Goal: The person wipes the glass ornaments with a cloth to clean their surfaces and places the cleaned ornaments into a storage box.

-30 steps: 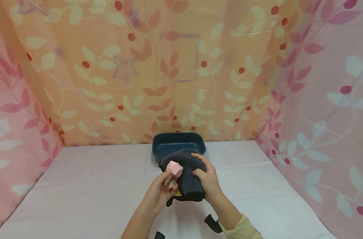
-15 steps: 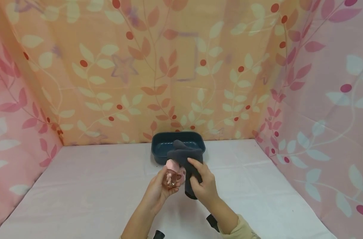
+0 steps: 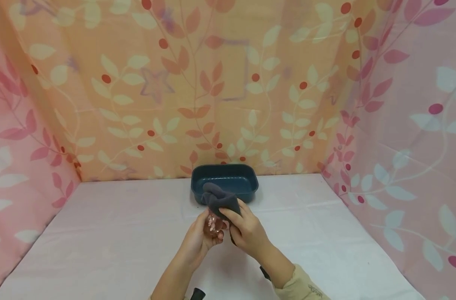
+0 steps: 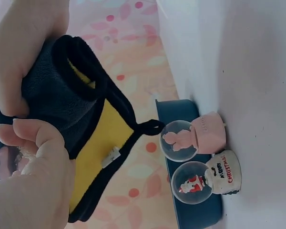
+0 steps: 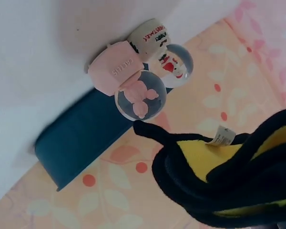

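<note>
My left hand grips a small snow globe with pink figures inside, its clear dome turned down toward me. My right hand holds a dark grey cloth, bunched over the globe's upper part, so the pink base is hidden. In the left wrist view the cloth shows a yellow reverse, black edging and a hanging loop. Two more snow globes stand on the table in the wrist views: one with a pink base, the other with a white "Merry Christmas" base.
A dark blue rectangular bin sits at the back of the white-covered table, beyond my hands. The two standing globes are in front of it, hidden in the head view. Patterned curtains close off the back and both sides.
My right hand has shifted left and drawn the cloth, earlier spread wide, into a bunch over the globe's pink base. The left hand turned the globe so its dome shows, then stayed in place.
</note>
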Action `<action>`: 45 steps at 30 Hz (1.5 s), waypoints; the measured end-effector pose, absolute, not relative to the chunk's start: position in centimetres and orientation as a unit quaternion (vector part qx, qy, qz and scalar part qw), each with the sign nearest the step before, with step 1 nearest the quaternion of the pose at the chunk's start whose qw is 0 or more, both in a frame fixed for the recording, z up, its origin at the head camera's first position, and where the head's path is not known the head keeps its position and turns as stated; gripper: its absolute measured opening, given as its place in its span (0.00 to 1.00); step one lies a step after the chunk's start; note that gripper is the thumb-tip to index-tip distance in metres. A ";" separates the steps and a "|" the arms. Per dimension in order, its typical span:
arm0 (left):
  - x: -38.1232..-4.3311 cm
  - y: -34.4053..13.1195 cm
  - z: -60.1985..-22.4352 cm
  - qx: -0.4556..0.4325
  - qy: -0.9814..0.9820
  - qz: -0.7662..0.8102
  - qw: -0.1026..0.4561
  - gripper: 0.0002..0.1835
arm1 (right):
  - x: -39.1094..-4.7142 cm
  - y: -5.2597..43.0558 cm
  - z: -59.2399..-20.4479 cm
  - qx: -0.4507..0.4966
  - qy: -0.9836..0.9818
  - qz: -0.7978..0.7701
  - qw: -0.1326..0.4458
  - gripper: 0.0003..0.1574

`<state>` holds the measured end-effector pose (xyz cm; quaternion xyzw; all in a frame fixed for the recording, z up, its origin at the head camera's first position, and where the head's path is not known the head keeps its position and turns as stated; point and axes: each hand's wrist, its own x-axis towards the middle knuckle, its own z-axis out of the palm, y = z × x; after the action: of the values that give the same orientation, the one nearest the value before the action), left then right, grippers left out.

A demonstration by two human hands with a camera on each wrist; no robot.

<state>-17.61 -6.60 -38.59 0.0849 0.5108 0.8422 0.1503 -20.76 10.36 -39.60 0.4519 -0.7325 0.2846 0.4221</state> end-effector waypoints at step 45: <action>-17.4 -6.1 -38.3 0.021 0.484 0.859 0.168 0.22 | -19.0 10.6 -39.4 0.375 -0.719 0.419 0.408 0.37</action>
<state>-17.41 -6.12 -38.32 0.0211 0.4840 0.8586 0.1677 -19.01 10.59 -39.42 0.3748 -0.7191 0.4190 0.4085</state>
